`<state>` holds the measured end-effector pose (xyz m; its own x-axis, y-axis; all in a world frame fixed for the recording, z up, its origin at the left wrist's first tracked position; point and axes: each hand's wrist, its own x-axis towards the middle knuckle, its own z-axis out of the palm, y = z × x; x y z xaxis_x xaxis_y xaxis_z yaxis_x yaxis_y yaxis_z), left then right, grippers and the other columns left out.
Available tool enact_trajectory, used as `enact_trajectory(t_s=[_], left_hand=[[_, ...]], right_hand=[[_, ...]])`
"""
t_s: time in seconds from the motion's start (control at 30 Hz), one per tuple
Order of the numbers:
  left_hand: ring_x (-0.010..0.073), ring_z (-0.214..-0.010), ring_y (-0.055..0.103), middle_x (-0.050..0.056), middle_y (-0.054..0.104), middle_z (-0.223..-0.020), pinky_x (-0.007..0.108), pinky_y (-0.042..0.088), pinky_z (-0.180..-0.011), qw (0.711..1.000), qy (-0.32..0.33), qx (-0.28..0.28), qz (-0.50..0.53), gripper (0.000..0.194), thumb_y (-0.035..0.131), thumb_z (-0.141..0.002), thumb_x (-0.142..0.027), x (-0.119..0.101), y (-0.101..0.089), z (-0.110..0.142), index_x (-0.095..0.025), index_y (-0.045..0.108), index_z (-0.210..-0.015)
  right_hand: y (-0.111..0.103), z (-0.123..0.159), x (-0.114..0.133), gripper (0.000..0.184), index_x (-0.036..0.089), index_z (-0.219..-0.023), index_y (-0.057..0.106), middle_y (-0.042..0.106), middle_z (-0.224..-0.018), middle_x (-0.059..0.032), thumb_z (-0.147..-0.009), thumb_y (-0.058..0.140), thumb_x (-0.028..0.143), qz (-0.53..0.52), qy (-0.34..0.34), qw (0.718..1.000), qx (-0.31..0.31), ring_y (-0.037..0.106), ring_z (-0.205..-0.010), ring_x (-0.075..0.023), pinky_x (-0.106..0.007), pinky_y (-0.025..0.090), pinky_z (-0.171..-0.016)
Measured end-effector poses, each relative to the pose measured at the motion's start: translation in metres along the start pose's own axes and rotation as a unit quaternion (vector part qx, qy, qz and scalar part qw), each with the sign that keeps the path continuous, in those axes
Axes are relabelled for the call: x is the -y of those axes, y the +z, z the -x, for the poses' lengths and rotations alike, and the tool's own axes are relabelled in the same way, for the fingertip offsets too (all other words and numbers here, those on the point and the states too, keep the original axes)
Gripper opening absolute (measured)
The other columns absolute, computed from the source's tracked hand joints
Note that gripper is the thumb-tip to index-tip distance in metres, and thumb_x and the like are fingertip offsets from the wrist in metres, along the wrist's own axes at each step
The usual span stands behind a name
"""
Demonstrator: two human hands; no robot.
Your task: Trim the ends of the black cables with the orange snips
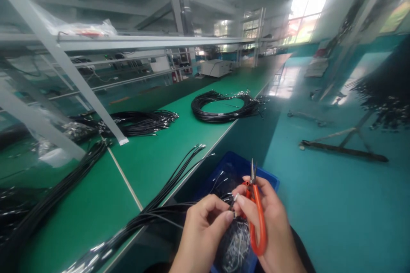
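My left hand (205,228) is closed, thumb and forefinger pinching the end of a thin black cable (231,205). Close against it, my right hand (272,217) pinches a small white piece (236,197) at the cable's tip. The same hand also carries orange-handled long-nose pliers (261,226), their narrow jaws pointing up and slightly apart. Below both hands is a blue bin (274,180) with many small clear and whitish bits (237,243) in it. A bundle of black cables (166,190) runs along the bench edge beside my left hand.
On the green bench (141,162) lie a coiled cable bundle (213,115) and another bundle (144,123) by a shelf post (86,89). A white box (216,68) stands farther back. To the right, a wheeled rack (346,149) stands on the floor near hanging black cables (390,89).
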<state>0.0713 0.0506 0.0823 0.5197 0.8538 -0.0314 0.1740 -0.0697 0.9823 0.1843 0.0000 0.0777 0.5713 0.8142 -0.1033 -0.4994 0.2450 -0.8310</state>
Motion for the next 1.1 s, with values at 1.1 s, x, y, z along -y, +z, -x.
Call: enact_trajectory(t_s=[1.1], left_hand=[[0.0092,-0.055,0.054,0.0,0.06,-0.062,0.02,0.04,-0.054,0.964,0.023,0.035,0.261,0.006,0.062,-0.08,-0.017,0.004,-0.012,-0.004,-0.014,0.058,-0.076]], right_hand=[[0.011,0.003,-0.013,0.008,0.019,-0.084,0.054,0.055,-0.065,0.0017,-0.081,0.053,0.011,-0.087,0.167,0.975,0.115,0.05,-0.057,-0.0128,-0.024,0.039,-0.053]])
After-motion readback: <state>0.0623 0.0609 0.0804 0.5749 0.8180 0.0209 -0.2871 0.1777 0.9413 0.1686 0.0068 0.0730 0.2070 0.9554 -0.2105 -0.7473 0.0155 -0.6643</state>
